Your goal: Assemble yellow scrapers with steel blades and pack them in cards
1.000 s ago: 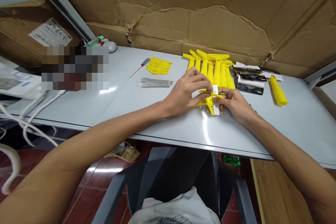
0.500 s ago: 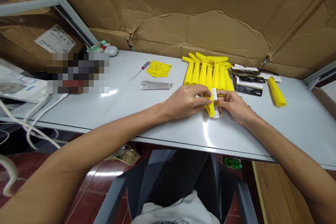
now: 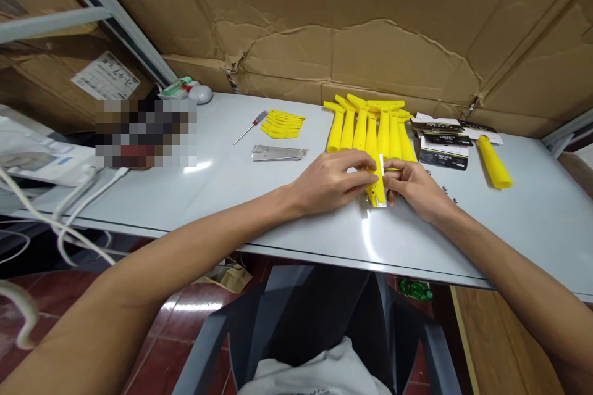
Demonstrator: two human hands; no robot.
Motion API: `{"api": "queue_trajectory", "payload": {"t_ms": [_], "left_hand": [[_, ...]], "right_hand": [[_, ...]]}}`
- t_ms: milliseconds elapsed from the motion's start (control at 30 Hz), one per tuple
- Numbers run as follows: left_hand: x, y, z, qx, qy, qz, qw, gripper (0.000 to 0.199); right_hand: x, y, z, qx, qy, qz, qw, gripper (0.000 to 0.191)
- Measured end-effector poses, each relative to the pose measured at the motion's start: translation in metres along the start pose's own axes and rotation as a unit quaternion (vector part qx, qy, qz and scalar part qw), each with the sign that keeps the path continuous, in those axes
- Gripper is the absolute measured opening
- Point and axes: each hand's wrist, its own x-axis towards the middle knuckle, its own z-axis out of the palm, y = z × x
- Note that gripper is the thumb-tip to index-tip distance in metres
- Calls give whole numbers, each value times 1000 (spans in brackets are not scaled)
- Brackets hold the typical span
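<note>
Both hands meet above the near part of the table. My left hand [image 3: 330, 182] is closed, thumb and fingers pinching a flat yellow plastic piece [image 3: 378, 187] with small holes near its lower end. My right hand [image 3: 413, 188] is closed at the right side of that piece, gripping a thin shiny metal plate [image 3: 382, 162] lying along it; its fingertips are partly hidden. Just beyond the hands, several yellow T-shaped handles [image 3: 359, 126] lie side by side. A few small screws [image 3: 445, 190] are scattered right of my right hand.
To the left lie a screwdriver [image 3: 250, 128], a stack of flat yellow pieces [image 3: 281, 124] and several metal plates [image 3: 278, 153]. Black-and-white cards [image 3: 443, 154] and a single yellow handle [image 3: 493, 162] are at the right. Cardboard [image 3: 287, 52] walls the back; white cables [image 3: 69, 222] hang at left.
The yellow piece has turned slightly, showing more of its face and covering more of the metal plate. Both hands stay nearly in place; the whole view has shifted slightly.
</note>
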Motion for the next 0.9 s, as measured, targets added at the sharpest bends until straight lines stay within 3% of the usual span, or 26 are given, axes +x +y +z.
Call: {"api": "queue_trajectory", "payload": {"t_ms": [133, 533, 667, 900], "left_hand": [[1, 1, -2, 1, 3, 28, 1000, 10], [1, 1, -3, 33, 36, 15, 999, 10], [0, 0, -3, 40, 17, 21, 999, 12], [-2, -3, -2, 53, -58, 33, 996, 14]], "right_hand": [[1, 3, -1, -10, -1, -4, 1000, 39], [0, 0, 0, 21, 14, 7, 1000, 42], [0, 0, 0, 65, 4, 14, 998, 50], [0, 1, 0, 52, 1, 16, 999, 47]]}}
